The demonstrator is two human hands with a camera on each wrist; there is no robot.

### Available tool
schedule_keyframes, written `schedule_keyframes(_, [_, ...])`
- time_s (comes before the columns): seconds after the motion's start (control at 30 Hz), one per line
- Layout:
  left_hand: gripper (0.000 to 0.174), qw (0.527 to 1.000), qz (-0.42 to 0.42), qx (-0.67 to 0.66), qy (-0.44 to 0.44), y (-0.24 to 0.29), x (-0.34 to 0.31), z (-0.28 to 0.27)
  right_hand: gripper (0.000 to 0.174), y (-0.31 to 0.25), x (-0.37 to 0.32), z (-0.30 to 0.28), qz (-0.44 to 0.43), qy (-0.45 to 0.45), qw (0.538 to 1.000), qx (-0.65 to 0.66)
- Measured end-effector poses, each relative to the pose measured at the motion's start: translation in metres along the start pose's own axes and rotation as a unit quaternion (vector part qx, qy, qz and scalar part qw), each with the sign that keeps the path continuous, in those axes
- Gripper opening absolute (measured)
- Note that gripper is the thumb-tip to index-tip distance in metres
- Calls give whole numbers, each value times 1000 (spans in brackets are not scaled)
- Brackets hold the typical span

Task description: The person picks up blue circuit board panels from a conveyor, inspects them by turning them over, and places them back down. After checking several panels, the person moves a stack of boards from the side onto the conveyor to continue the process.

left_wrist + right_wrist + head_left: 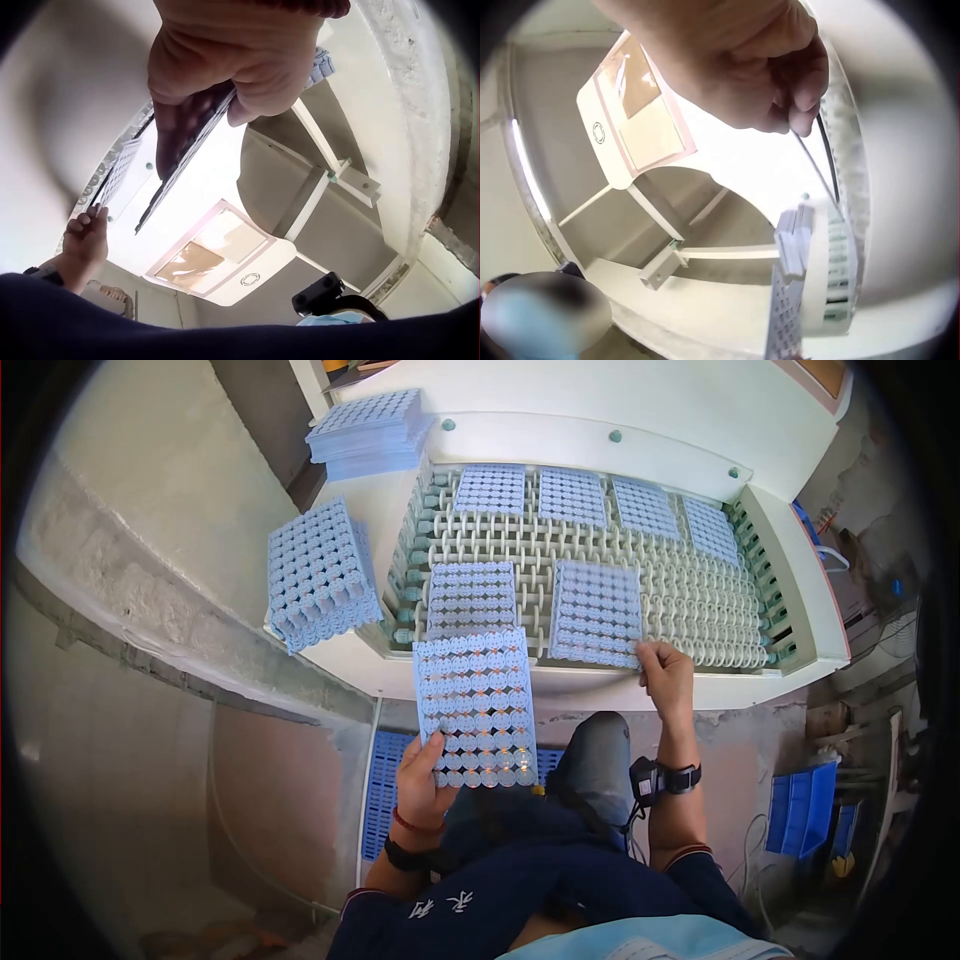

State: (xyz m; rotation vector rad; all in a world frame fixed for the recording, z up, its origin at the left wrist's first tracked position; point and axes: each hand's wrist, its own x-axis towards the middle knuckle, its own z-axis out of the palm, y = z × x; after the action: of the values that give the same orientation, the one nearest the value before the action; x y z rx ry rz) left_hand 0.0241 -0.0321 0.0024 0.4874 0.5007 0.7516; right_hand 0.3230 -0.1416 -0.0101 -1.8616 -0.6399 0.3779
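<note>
My left hand (pixel 422 785) grips the lower left edge of a light blue panel (pixel 478 710) of round cells, thumb on its face, in front of the machine. The left wrist view shows that hand (pixel 232 67) round the thin panel (pixel 184 161), seen nearly edge-on. My right hand (pixel 668 678) pinches the lower right corner of another panel (pixel 597 612) lying over the roller bed (pixel 700 605). In the right wrist view the fingertips of the hand (pixel 742 75) hold that sheet's thin edge. A further panel (pixel 472 598) lies on the rollers behind the held one.
Several panels (pixel 571 496) lie in a row at the back of the rollers. Two stacks of panels (pixel 318 570) (pixel 368 428) stand on the machine's left side. A blue bin (pixel 802 808) is at the lower right, and blue slatted plastic (pixel 385 785) lies on the floor.
</note>
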Motion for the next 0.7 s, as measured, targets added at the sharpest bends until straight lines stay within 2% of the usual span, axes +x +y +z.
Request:
schedule_keyframes(0.07, [29, 1000, -2, 5, -12, -2, 1, 0, 20, 9, 3, -14, -35, 42, 998, -15])
schedule_keyframes(0.13, [29, 1000, -3, 8, -16, -5, 0, -1, 19, 7, -1, -36, 26, 49, 983, 176])
schedule_keyframes(0.27, [32, 1000, 16, 14, -20, -6, 2, -8, 17, 23, 10, -75, 24, 83, 980, 179])
schedule_keyframes(0.33, [34, 999, 13, 22, -30, -9, 4, -4, 18, 39, 18, -89, 44, 112, 981, 155])
schedule_keyframes(0.37, [37, 1000, 3, -15, -22, -10, 5, 0, 18, 44, 18, -98, 66, 104, 990, 70])
schedule_keyframes(0.4, [39, 999, -6, -52, -13, -11, 6, 4, 18, 50, 19, -100, 65, 107, 990, 71])
schedule_keyframes(0.47, [41, 998, -20, -49, -18, -15, 9, 1, 20, 52, 13, -95, -82, 216, 967, -106])
schedule_keyframes(0.5, [43, 998, -35, -46, -21, -17, 10, 0, 20, 52, 8, -93, -78, 218, 967, -104])
schedule_keyframes(0.6, [42, 997, -46, -47, -35, -22, 14, 6, 15, 45, -9, -76, -84, 141, 986, 32])
schedule_keyframes(0.67, [40, 997, -61, -25, -39, -25, 16, 8, 16, 26, -30, -55, -55, -3, 993, 102])
schedule_keyframes(0.7, [38, 997, -73, -7, -39, -26, 17, 9, 20, 14, -44, -45, 64, -99, 980, 163])
